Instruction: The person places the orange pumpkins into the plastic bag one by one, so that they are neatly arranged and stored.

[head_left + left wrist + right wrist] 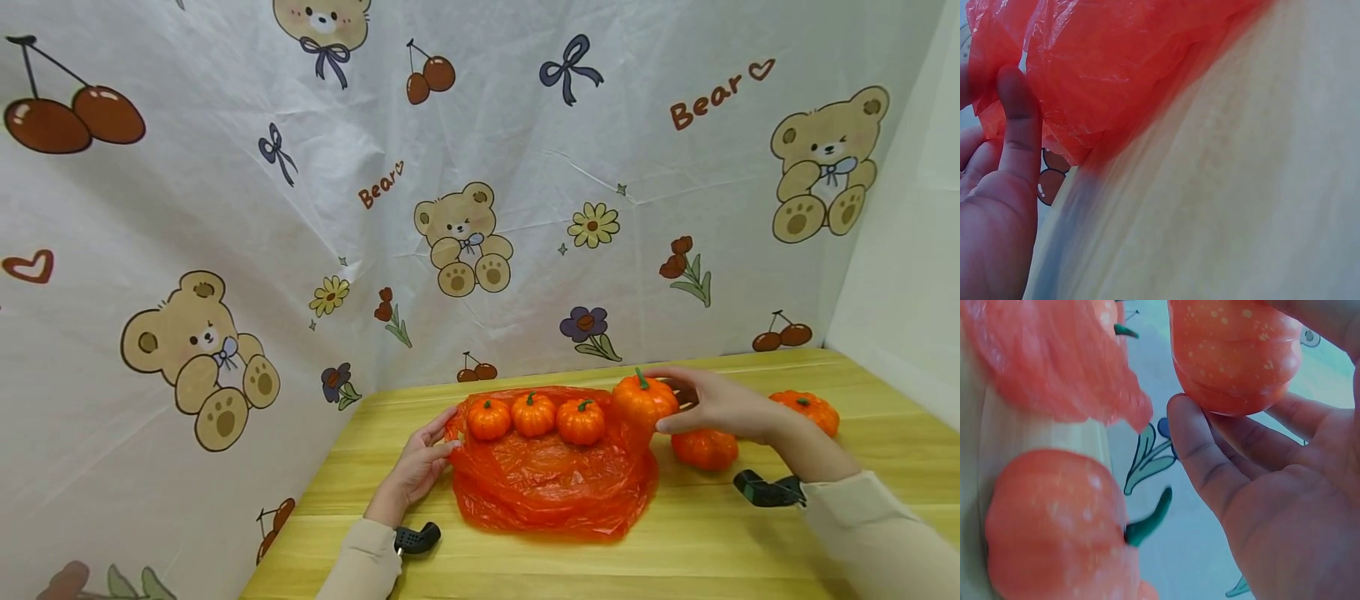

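A thin red plastic bag (551, 492) lies on the table with its mouth spread. Three small orange toy pumpkins, among them the middle pumpkin (533, 414), sit in a row at its back. My left hand (422, 465) pinches the bag's left edge between thumb and fingers; in the left wrist view the film (1104, 69) bunches at the thumb. Above the bag's right edge, my right hand (716, 404) grips a larger orange pumpkin (643, 402) with a green stem. In the right wrist view, that pumpkin (1235, 359) is held by thumb and fingertips from the side.
Just right of the bag, under the right hand, sits another pumpkin (705, 450). Farther right on the wooden table (862, 500) stands a flatter pumpkin (808, 412). A white cloth printed with bears (465, 242) hangs behind and to the left of the table.
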Action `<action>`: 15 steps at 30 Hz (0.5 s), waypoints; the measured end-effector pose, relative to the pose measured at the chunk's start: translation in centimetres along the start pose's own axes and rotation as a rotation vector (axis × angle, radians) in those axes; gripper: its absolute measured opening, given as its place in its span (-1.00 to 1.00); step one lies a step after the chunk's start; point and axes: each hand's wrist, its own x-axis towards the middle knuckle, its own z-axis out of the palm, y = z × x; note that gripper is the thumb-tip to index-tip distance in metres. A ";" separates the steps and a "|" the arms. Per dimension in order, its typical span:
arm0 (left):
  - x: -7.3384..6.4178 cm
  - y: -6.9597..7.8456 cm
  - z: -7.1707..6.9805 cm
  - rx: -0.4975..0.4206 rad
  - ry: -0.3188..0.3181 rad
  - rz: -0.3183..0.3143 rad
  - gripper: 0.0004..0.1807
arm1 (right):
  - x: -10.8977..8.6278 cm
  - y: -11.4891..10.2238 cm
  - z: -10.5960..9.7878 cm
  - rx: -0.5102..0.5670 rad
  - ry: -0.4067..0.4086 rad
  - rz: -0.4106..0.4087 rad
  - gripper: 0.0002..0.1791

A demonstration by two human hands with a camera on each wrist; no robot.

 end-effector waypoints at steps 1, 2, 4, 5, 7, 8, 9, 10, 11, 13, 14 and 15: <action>0.0 0.0 0.0 -0.001 0.002 -0.001 -0.18 | 0.2 -0.1 0.2 0.001 -0.002 -0.004 -0.10; 0.0 0.0 0.0 0.002 0.001 -0.001 -0.18 | 0.3 -0.2 0.3 0.007 -0.004 0.001 -0.09; 0.0 -0.1 -0.1 -0.001 0.005 -0.004 -0.19 | 0.7 -0.4 0.6 0.021 -0.011 0.001 -0.08; 0.0 -0.1 -0.1 -0.002 0.008 -0.005 -0.19 | 0.8 -0.6 0.8 0.028 -0.015 0.000 -0.07; 0.0 -0.1 -0.1 0.003 0.010 -0.004 -0.19 | 1.2 -0.8 1.1 0.041 -0.022 0.003 -0.07; 0.0 -0.1 -0.1 0.008 0.006 -0.001 -0.19 | 1.4 -0.9 1.2 0.045 -0.022 0.006 -0.06; 0.0 -0.1 0.0 0.003 0.009 -0.002 -0.19 | 1.6 -0.9 1.4 0.051 -0.024 0.006 -0.07; 0.0 0.0 0.0 0.001 0.009 -0.001 -0.19 | 1.9 -1.0 1.5 0.057 -0.026 0.004 -0.06; 0.0 0.0 0.0 0.003 0.007 0.002 -0.18 | 2.1 -1.1 1.7 0.063 -0.027 0.003 -0.06; 0.0 0.0 0.1 0.005 0.003 0.005 -0.18 | 2.5 -1.3 2.0 0.075 -0.032 0.005 -0.06; -0.1 0.1 0.1 0.006 0.002 0.006 -0.18 | 2.7 -1.5 2.2 0.077 -0.034 0.006 -0.05; -0.1 0.1 0.1 0.002 0.006 0.003 -0.17 | 2.9 -1.6 2.4 0.080 -0.036 0.008 -0.05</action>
